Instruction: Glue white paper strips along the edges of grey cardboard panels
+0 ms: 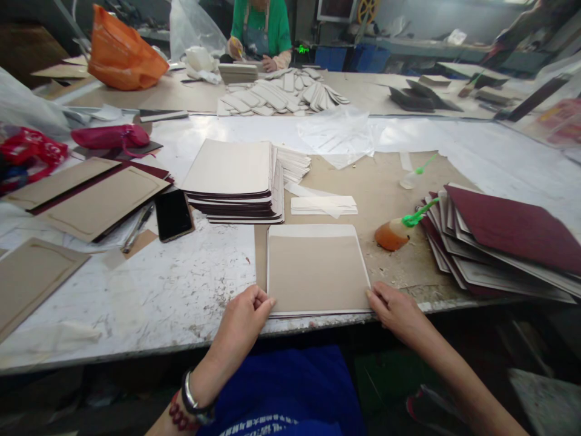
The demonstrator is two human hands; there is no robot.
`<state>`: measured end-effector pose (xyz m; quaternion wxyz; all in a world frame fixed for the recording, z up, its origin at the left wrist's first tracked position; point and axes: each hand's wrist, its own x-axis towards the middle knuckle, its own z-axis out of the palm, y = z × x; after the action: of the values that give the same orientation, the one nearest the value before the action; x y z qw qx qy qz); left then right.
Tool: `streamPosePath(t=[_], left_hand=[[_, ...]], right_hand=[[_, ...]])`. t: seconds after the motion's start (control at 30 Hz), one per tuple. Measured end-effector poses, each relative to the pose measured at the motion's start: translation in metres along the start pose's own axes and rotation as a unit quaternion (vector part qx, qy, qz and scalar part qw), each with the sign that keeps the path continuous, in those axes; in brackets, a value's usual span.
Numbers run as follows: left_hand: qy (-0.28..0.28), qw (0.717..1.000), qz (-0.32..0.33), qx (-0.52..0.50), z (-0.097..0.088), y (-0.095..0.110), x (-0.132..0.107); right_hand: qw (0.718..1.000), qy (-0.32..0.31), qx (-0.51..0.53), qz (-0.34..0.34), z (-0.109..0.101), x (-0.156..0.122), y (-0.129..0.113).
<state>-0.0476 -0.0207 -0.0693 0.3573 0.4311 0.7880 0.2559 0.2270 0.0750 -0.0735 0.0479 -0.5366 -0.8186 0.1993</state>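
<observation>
A beige panel with a pale border [318, 272] lies flat at the table's front edge, with a thin dark layer showing beneath it. My left hand [247, 312] pinches its lower left corner between thumb and curled fingers. At the lower right corner, my right hand [389, 306] grips the edge the same way. Just beyond the panel are narrow cream strips [323, 205]. To the right of it rests a squat bottle [393, 235] of amber liquid with a green nozzle, tilted on brown paper.
Behind on the left stands a tall stack of pale panels [229, 169]. Maroon covers [512, 227] pile up at right, overhanging the front edge. A phone [173, 215] and a pen [137, 228] lie left. Across the table, a person in green [261, 33] works behind a heap of grey pieces [281, 92].
</observation>
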Motion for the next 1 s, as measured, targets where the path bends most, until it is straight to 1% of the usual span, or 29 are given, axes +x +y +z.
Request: streamPosePath(t=[0.13,0.27,0.47,0.57,0.7,0.83,0.9,1.0], left_hand=[[0.000,1.000,-0.002,0.027,-0.002,0.005,-0.003],[0.008,0.997,-0.007,0.071,-0.002,0.008,-0.004],[0.021,0.997,0.021,0.068,-0.001,0.008,-0.005],[0.025,0.996,0.043,0.079,0.000,0.005,-0.006],[0.016,0.993,0.083,0.086,0.002,0.001,-0.005],[-0.007,0.990,0.113,0.078,0.003,-0.002,-0.001],[-0.017,0.990,0.120,0.076,0.004,-0.007,0.002],[-0.027,0.988,0.134,0.068,0.008,-0.022,0.007]], right_hand=[[1.000,-0.008,-0.027,0.001,-0.003,0.000,-0.004],[0.999,-0.012,-0.029,0.002,-0.004,-0.001,-0.005],[0.999,-0.008,-0.039,0.000,-0.004,-0.001,-0.006],[0.999,-0.011,-0.045,0.006,-0.005,-0.002,-0.008],[0.999,-0.010,-0.041,0.006,-0.005,-0.003,-0.007],[0.999,-0.004,-0.033,0.003,-0.006,-0.002,-0.007],[1.000,-0.001,-0.023,0.005,-0.006,-0.001,-0.008],[1.000,0.011,-0.002,0.005,-0.004,-0.004,-0.006]])
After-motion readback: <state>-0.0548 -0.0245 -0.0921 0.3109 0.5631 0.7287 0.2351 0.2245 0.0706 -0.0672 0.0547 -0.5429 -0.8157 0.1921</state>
